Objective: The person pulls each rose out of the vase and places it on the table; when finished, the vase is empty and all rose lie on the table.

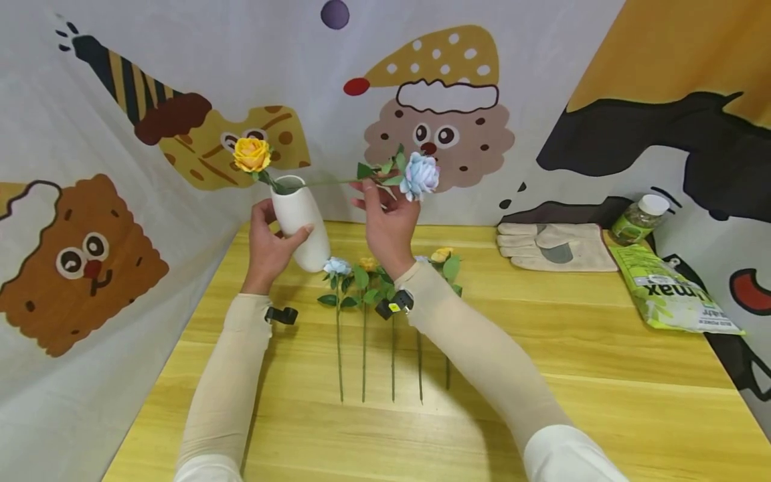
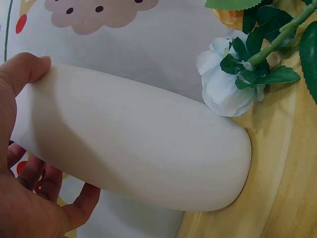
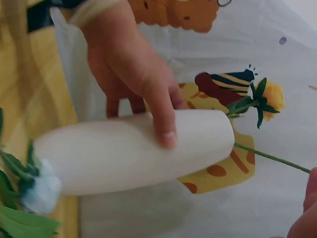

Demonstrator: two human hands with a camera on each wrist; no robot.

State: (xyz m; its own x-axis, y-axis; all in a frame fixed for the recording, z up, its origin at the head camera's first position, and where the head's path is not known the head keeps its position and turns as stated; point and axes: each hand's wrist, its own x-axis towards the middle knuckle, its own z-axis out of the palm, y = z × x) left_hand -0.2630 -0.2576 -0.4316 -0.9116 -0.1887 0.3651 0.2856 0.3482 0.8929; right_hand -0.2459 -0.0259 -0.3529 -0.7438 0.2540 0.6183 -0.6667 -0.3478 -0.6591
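My left hand [image 1: 268,251] grips a white vase [image 1: 312,234] by its upper part, thumb on one side and fingers on the other. The vase leans to the left, its base at the back of the table. A yellow rose [image 1: 251,154] stands in its mouth. My right hand [image 1: 391,224] pinches the green stem of a pale blue rose [image 1: 419,176] just below the bloom. That stem [image 3: 277,159] runs nearly level to the vase mouth, its end out of sight in the opening in the right wrist view.
Several blue and yellow roses lie in a row on the wooden table [image 1: 313,442], among them a blue one [image 1: 337,266] close to the vase base. At the right are work gloves [image 1: 566,248], a lidded jar [image 1: 640,219] and a green-white bag [image 1: 674,291]. A printed cloth [image 1: 337,87] hangs behind.
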